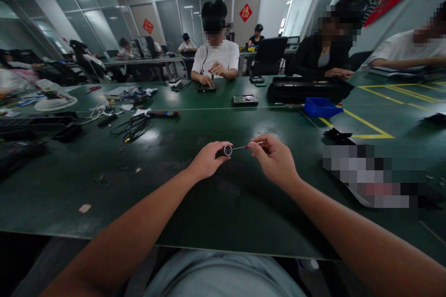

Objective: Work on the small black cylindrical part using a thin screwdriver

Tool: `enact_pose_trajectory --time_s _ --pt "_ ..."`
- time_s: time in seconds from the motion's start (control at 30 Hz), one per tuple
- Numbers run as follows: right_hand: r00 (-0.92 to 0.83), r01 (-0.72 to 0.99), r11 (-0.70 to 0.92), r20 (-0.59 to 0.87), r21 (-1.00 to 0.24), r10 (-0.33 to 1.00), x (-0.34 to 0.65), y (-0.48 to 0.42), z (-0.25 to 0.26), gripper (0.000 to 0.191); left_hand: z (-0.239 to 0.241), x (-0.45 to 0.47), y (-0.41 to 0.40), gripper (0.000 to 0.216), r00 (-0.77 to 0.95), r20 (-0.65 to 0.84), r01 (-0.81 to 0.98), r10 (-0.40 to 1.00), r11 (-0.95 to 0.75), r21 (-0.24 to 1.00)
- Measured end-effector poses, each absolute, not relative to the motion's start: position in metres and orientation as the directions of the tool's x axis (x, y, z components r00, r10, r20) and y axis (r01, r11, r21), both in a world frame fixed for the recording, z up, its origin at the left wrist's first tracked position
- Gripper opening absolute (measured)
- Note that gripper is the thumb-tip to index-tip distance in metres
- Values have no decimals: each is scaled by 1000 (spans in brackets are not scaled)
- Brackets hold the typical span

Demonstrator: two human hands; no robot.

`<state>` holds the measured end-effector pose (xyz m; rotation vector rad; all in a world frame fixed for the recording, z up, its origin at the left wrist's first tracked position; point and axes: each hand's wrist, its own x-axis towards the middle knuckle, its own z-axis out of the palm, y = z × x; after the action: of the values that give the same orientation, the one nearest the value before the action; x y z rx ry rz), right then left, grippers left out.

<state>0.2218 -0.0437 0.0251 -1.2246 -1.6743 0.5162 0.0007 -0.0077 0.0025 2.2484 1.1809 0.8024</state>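
Observation:
My left hand (208, 159) is closed around a small dark cylindrical handle with a silver end (227, 150), held just above the green table (146, 185). My right hand (273, 158) pinches a thin metal shaft (248, 146) that points toward the silver end of the handle. The two hands are a few centimetres apart over the middle of the table. The shaft's tip sits close to the handle; whether it is inside I cannot tell.
A blue bin (320, 106) and a black tray (306, 88) stand at the right. A hard drive (245, 100), a screwdriver (163, 113) and a coiled black cable (134, 127) lie farther back. People sit working across the table, one in a white shirt (216, 58).

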Motion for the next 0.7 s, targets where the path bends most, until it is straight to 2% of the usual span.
enact_pose_trajectory --time_s 0.2,0.4,0.7 --pt "-122 438 434 426 -787 896 224 -43 24 15 3 0 -8 35 471 278 557 837 -527 642" --pt "-89 458 408 416 -790 905 222 -46 28 40 1 -1 -7 35 478 298 543 826 -544 639" --pt "-111 510 383 383 -770 917 222 -44 26 25 -1 0 -5 35 480 313 550 819 -559 620"
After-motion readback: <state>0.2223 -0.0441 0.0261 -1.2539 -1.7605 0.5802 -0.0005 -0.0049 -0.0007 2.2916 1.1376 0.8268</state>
